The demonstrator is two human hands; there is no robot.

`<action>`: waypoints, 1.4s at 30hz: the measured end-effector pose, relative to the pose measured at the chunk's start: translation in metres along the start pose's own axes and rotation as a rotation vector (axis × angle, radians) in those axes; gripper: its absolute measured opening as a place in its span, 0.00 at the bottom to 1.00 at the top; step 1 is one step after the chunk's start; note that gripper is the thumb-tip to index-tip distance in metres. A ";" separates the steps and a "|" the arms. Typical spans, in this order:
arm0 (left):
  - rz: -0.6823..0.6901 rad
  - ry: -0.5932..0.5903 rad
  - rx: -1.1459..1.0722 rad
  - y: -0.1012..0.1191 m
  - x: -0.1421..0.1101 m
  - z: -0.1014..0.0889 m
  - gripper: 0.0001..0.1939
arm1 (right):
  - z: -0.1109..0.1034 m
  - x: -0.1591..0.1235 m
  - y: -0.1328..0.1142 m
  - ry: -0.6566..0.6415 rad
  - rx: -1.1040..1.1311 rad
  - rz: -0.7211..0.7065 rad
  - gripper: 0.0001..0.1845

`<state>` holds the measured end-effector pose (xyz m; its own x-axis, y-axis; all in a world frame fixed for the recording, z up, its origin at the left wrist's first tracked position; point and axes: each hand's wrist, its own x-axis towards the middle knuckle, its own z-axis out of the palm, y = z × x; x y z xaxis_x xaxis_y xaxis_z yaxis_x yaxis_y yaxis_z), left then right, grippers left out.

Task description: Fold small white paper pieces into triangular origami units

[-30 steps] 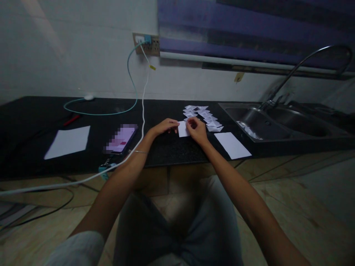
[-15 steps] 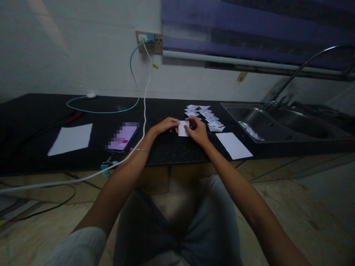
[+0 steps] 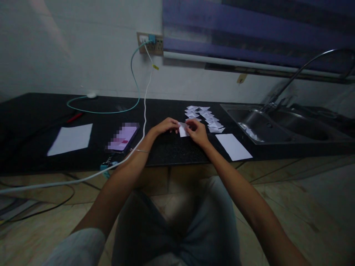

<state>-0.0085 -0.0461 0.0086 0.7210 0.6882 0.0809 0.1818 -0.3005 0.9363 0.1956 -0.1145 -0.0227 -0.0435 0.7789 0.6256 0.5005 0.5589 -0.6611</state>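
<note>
A small folded piece of white paper is held between my two hands, a little above the black counter. My left hand pinches its left edge with the fingertips. On the other side, my right hand has thumb and fingers closed on the paper's right edge. Just behind my right hand lie two rows of folded white paper boats, overlapping one another. A flat white sheet rests to the right of my right forearm.
Left of my left arm lie a phone and another white sheet. A white cable runs from the wall outlet across my left forearm. A teal cable loops behind. At right is a steel sink with a faucet.
The small paper has tilted between my fingers and its outline is now slanted. My right fingers have shifted slightly on its edge. The things on the counter stay where they were.
</note>
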 end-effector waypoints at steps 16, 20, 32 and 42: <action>0.057 -0.038 -0.202 -0.019 0.006 -0.009 0.11 | -0.002 -0.004 -0.012 -0.197 -0.249 -0.343 0.13; 0.028 -0.031 -0.208 -0.017 0.007 -0.010 0.10 | -0.004 -0.005 -0.011 -0.200 -0.220 -0.337 0.14; 0.080 -0.039 -0.130 -0.007 0.000 -0.004 0.15 | 0.000 -0.003 -0.007 -0.115 -0.121 -0.188 0.12; 0.061 -0.086 -0.077 -0.008 0.001 -0.003 0.22 | 0.002 -0.002 -0.010 0.056 -0.065 -0.049 0.11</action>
<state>-0.0114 -0.0405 0.0022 0.7848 0.6096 0.1120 0.0863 -0.2865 0.9542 0.1893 -0.1212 -0.0186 -0.0216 0.7332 0.6796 0.5541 0.5746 -0.6023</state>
